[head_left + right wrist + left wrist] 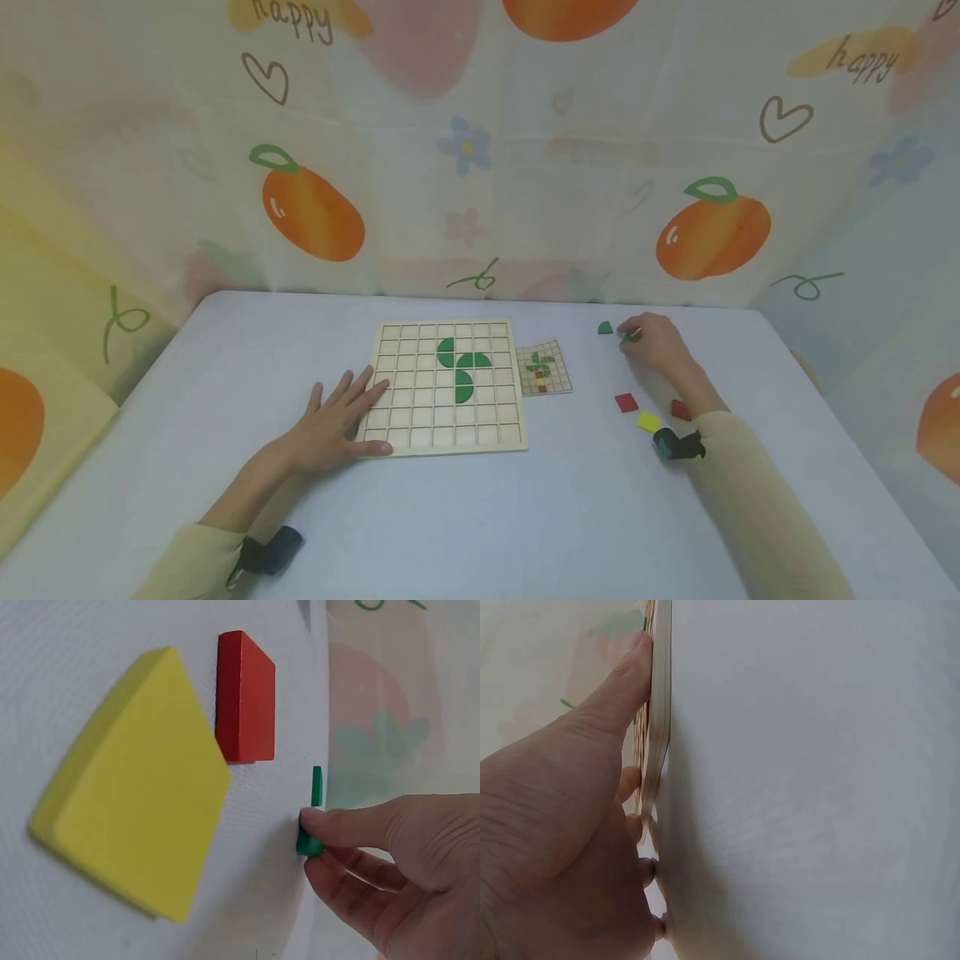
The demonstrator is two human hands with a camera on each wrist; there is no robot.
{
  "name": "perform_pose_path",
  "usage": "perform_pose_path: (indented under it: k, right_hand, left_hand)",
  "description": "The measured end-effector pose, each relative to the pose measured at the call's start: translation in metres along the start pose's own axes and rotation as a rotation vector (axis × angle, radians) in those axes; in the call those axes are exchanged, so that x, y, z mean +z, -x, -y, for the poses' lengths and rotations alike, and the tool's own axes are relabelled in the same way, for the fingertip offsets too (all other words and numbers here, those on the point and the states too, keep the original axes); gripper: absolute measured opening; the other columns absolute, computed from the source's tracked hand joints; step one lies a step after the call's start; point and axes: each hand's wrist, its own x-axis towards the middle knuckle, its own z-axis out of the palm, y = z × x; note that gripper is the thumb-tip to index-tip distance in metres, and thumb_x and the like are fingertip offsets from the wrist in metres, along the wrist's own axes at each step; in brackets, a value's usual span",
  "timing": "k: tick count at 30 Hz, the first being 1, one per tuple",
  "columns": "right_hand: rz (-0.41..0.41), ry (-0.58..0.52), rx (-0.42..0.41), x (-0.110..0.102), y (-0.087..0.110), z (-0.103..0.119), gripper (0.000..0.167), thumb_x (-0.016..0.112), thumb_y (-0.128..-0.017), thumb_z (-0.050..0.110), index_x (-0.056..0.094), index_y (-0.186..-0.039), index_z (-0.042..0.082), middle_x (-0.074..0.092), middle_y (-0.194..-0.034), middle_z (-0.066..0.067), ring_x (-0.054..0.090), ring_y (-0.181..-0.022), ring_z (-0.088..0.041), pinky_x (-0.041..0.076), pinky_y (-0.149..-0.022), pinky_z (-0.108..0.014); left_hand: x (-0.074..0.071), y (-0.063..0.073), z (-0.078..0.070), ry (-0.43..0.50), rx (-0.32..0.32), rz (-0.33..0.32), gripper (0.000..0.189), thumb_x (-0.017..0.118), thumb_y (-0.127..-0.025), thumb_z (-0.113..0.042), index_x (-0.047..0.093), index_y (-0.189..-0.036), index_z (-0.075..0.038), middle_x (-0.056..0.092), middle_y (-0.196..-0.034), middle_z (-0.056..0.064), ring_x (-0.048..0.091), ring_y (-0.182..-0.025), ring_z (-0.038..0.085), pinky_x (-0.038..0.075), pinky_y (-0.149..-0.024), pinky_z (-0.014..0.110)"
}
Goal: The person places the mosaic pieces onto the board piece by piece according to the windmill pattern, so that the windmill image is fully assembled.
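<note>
A square wooden grid board (420,417) lies left of the table's middle, with several green quarter-circle pieces (464,386) set in its cells. My left hand (330,425) rests spread on the board's left edge; its thumb (622,682) lies along the rim in the left wrist view. Toward the back right, my right hand (656,343) pinches a green piece (309,844) between thumb and fingers. Another green quarter-circle piece (605,328) lies just left of that hand. The held piece's full outline is hidden by the fingers.
A small pattern card (558,367) touches the board's right side. Near the right forearm lie a red square (626,403), a yellow square (648,422) and a second red piece (681,410). A printed cloth (525,208) hangs behind the white table (480,525).
</note>
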Motion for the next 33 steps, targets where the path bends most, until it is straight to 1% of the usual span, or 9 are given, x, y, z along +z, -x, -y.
perform_pose_path:
  k: [6,9,12,16,19,26,30,33]
  right_hand:
    - [0.016,-0.006,-0.007,-0.001,0.000,0.001,0.027,0.066,-0.089,0.001,0.068,-0.115,-0.005,0.065,-0.110,-0.024,0.057,-0.102,-0.038,0.051,-0.089,-0.049]
    - [0.016,-0.007,-0.009,0.000,0.001,0.002,0.025,0.067,-0.090,0.002,0.069,-0.114,-0.005,0.066,-0.111,-0.024,0.058,-0.104,-0.039,0.051,-0.092,-0.049]
    - [0.010,-0.007,-0.017,0.001,0.001,0.002,0.027,0.067,-0.091,0.004,0.068,-0.116,-0.004,0.066,-0.114,-0.024,0.058,-0.106,-0.039,0.050,-0.094,-0.050]
    - [-0.004,-0.001,-0.030,0.001,0.003,0.004,0.027,0.065,-0.093,0.005,0.067,-0.119,-0.003,0.066,-0.115,-0.023,0.058,-0.108,-0.038,0.049,-0.094,-0.050]
    - [-0.020,0.004,-0.044,0.000,0.003,0.006,0.026,0.064,-0.094,0.006,0.068,-0.117,-0.004,0.066,-0.116,-0.024,0.058,-0.109,-0.038,0.049,-0.094,-0.050]
    - [-0.053,-0.017,-0.096,-0.001,0.005,0.017,0.020,0.066,-0.092,0.005,0.071,-0.110,-0.004,0.070,-0.108,-0.022,0.062,-0.100,-0.036,0.053,-0.089,-0.047]
    - [-0.054,-0.040,-0.108,-0.001,0.006,0.027,0.019,0.068,-0.091,0.005,0.073,-0.107,-0.004,0.070,-0.108,-0.021,0.063,-0.100,-0.034,0.053,-0.090,-0.046]
    - [-0.051,-0.059,-0.100,0.000,0.007,0.035,0.018,0.068,-0.091,0.006,0.074,-0.106,-0.002,0.071,-0.107,-0.019,0.062,-0.098,-0.033,0.054,-0.086,-0.044]
  left_hand:
    - [0.000,0.000,-0.001,-0.001,-0.003,-0.002,0.098,0.067,-0.082,-0.062,0.027,-0.155,-0.010,0.010,-0.162,0.020,0.002,-0.147,0.048,-0.006,-0.108,0.071]
    - [0.000,0.000,-0.001,0.002,-0.003,-0.004,0.098,0.067,-0.082,-0.062,0.028,-0.155,-0.010,0.010,-0.162,0.020,0.002,-0.146,0.048,-0.006,-0.108,0.072]
    - [0.001,0.000,-0.001,0.002,-0.003,-0.005,0.098,0.067,-0.082,-0.062,0.028,-0.155,-0.009,0.010,-0.162,0.020,0.002,-0.146,0.048,-0.006,-0.108,0.072]
    - [0.001,0.000,-0.001,-0.006,-0.006,-0.004,0.098,0.067,-0.082,-0.062,0.028,-0.155,-0.010,0.011,-0.162,0.020,0.003,-0.146,0.048,-0.006,-0.108,0.072]
    - [0.001,0.000,-0.001,-0.006,-0.006,-0.003,0.098,0.067,-0.081,-0.062,0.028,-0.155,-0.009,0.011,-0.162,0.020,0.003,-0.146,0.048,-0.006,-0.108,0.072]
    - [0.000,0.000,-0.001,0.003,-0.001,-0.002,0.098,0.067,-0.082,-0.061,0.028,-0.154,-0.008,0.011,-0.162,0.021,0.003,-0.146,0.048,-0.006,-0.108,0.072]
    - [0.000,0.000,-0.001,-0.001,0.002,-0.001,0.098,0.067,-0.082,-0.061,0.028,-0.155,-0.008,0.010,-0.162,0.021,0.003,-0.146,0.048,-0.006,-0.108,0.072]
    - [0.000,0.000,-0.001,0.001,0.004,-0.001,0.098,0.067,-0.082,-0.061,0.028,-0.155,-0.008,0.010,-0.162,0.021,0.003,-0.146,0.048,-0.006,-0.108,0.072]
